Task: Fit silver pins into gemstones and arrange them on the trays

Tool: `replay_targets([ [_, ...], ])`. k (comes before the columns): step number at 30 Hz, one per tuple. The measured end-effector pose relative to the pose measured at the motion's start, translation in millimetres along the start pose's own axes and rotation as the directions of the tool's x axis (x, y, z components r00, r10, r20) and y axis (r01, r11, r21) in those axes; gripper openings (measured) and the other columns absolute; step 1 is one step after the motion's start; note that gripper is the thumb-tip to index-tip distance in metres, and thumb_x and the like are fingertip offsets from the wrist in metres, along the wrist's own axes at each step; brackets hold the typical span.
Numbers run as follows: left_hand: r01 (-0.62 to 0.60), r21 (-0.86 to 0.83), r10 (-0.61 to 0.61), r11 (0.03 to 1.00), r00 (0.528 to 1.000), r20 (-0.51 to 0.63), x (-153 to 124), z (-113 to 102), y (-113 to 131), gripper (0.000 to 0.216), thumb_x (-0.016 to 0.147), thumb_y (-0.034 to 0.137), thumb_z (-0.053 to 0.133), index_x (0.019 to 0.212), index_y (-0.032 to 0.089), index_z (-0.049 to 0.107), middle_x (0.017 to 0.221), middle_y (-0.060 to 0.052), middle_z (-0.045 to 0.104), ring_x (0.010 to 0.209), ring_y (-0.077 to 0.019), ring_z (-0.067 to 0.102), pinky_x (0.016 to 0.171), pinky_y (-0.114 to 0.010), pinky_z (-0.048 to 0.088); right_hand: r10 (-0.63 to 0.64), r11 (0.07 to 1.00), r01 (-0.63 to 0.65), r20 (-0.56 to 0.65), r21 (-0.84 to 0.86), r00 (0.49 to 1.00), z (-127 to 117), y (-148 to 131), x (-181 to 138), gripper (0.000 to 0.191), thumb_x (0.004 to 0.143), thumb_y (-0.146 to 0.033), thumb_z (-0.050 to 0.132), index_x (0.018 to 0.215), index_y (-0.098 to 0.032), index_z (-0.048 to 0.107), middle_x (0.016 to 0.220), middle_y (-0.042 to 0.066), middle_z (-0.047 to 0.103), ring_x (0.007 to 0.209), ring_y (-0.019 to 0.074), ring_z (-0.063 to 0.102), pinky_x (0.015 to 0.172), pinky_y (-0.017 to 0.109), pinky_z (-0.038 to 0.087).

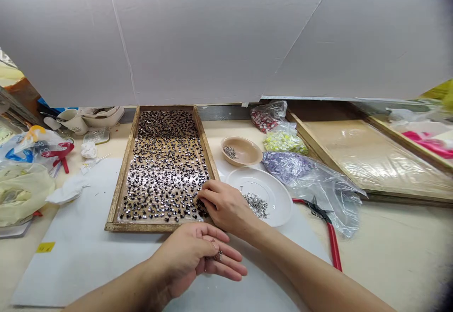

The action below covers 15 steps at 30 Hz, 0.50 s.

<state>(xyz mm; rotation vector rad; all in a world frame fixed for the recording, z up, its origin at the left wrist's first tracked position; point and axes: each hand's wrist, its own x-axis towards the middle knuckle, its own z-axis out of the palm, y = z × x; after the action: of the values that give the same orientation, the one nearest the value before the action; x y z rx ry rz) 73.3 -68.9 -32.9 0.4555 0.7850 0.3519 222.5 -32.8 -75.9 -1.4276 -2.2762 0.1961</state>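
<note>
Palm up below the wooden tray, my left hand [201, 255] cups several small metal pins [218, 255], with the thumb over them. My right hand [226, 206] reaches over the lower right corner of the wooden-framed tray [110, 208], fingertips bent down and together; whatever they pinch is hidden. Small shiny dark pieces [166, 175] are scattered all over the plastic-covered tray bed. Close to my right wrist, a white plate [279, 198] bears a heap of thin silvery metal pins [257, 206]. Behind it a tan bowl [247, 151] contains more small metal bits [230, 152].
Red-handled pliers [332, 236] lie right of the plate. Bags of purple pieces [286, 163], yellow-green pieces [286, 141] and red pieces [264, 118] lie behind. A second framed tray [354, 180] is at right. Plastic bags [24, 189] crowd the left. A white panel [212, 38] overhangs the back.
</note>
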Motion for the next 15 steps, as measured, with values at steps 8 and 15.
replay_targets([
  [8, -0.006, 0.022, 0.006, 1.000, 1.000, -0.009, 0.9, -1.8, -0.1, 0.030, 0.065, 0.011, 0.058, 0.093, 0.009, 0.050, 0.078, -0.011, 0.066, 0.071, -0.0215, 0.067, 0.075, -0.038, 0.049, -0.007, 0.999, 0.010, -0.051, 0.048, 0.999, 1.5, 3.1, -2.8, 0.024, 0.085, -0.012, 0.045, 0.082, -0.019, 0.068, 0.082, 0.006, 0.062, 0.074, 0.0155, 0.056, 0.066, 0.027, 0.043],
  [15, -0.094, 0.034, 0.091, 0.995, 0.993, 0.075, -1.1, -3.1, 7.2, 0.040, 0.072, 0.013, 0.058, 0.110, 0.007, 0.049, 0.080, -0.011, 0.064, 0.073, -0.0203, 0.067, 0.075, -0.035, 0.049, 0.069, 0.913, -0.038, -0.061, 0.407, 0.996, -28.4, -3.5, -8.1, 0.017, 0.081, -0.011, 0.049, 0.085, -0.019, 0.064, 0.084, 0.004, 0.060, 0.071, 0.0127, 0.057, 0.061, 0.024, 0.047],
])
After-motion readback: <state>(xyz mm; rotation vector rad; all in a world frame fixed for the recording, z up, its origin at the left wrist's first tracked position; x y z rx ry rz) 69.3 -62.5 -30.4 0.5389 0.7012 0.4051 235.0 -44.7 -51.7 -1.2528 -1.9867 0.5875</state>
